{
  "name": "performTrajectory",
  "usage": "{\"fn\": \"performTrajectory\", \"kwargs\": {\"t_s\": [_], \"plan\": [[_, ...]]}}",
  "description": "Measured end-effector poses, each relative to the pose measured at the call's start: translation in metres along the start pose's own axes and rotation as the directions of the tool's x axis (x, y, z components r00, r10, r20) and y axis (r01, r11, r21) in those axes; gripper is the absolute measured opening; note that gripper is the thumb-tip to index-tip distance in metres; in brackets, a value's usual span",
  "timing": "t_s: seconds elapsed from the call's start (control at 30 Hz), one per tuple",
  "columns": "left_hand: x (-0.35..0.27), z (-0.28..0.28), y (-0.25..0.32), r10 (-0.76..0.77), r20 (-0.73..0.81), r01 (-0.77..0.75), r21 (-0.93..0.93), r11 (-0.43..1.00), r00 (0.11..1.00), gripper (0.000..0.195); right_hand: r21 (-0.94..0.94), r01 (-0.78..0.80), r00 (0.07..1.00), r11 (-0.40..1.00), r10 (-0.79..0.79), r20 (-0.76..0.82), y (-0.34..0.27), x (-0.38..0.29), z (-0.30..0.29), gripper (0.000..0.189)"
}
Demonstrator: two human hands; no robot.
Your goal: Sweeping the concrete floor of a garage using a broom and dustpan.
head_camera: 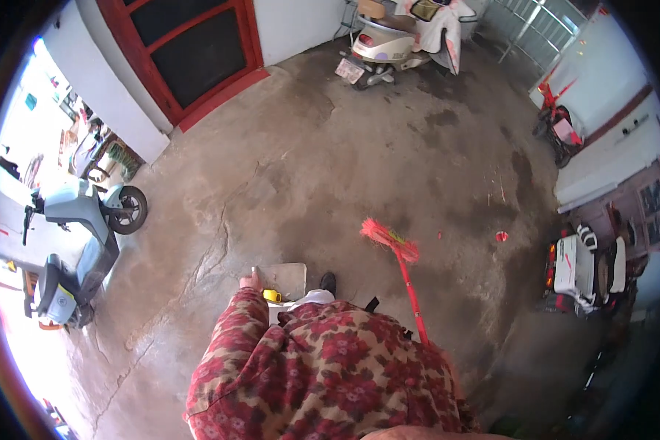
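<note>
My left hand (250, 281) is closed at the left edge of a pale dustpan (286, 276), and a short light end juts past my fingers. A yellow fitting (272, 296) shows close by, near my sleeve. On my right a red broom (410, 291) slants down to the concrete floor, its red bristle head (388, 237) pointing away from me. The upper end of its handle disappears behind my flowered garment (341, 363). My right hand is out of view. The toe of a dark shoe (328, 282) shows between dustpan and broom.
A red scrap (501, 236) lies on the cracked concrete floor (330, 170). Scooters stand around: a grey-blue one (82, 236) at left, a cream one (385, 44) at the back, a white vehicle (577, 269) at right. A red-framed door (198, 55) is at back left.
</note>
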State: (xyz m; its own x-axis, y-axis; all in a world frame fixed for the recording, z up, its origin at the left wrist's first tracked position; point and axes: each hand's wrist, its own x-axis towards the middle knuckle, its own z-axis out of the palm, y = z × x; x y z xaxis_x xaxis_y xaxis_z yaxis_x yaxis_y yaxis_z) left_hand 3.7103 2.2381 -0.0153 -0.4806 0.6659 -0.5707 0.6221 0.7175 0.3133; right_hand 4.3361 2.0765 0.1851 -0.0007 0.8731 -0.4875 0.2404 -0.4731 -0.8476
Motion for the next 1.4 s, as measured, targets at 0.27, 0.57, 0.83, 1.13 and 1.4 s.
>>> {"fn": "performTrajectory", "kwargs": {"t_s": [0.27,0.57,0.83,1.13,1.4], "plan": [[0.001,-0.012,0.126,-0.311,0.098,0.314,-0.022,0.949,0.945,0.041,-0.022,-0.237,0.969,0.971,0.237,0.067,-0.029,0.116,-0.05,0.035],[0.039,0.0,0.164,-0.22,-0.059,0.208,-0.162,0.965,0.974,0.059,-0.036,-0.515,0.843,0.857,0.513,0.161,-0.058,0.218,-0.125,0.039],[0.013,-0.028,0.299,-0.312,-0.235,0.245,-0.274,0.93,0.921,0.054,0.007,-0.3,0.938,0.954,0.293,0.186,-0.042,0.361,-0.205,0.04],[0.036,0.018,0.357,-0.257,-0.293,0.209,-0.185,0.96,0.921,0.045,-0.598,0.145,0.946,0.788,0.067,0.317,-0.23,0.458,-0.225,0.05],[0.099,0.067,0.382,-0.21,-0.059,0.211,0.022,0.977,0.976,0.045,-0.66,0.277,0.915,0.698,0.018,0.403,-0.31,0.581,-0.223,0.056]]}}
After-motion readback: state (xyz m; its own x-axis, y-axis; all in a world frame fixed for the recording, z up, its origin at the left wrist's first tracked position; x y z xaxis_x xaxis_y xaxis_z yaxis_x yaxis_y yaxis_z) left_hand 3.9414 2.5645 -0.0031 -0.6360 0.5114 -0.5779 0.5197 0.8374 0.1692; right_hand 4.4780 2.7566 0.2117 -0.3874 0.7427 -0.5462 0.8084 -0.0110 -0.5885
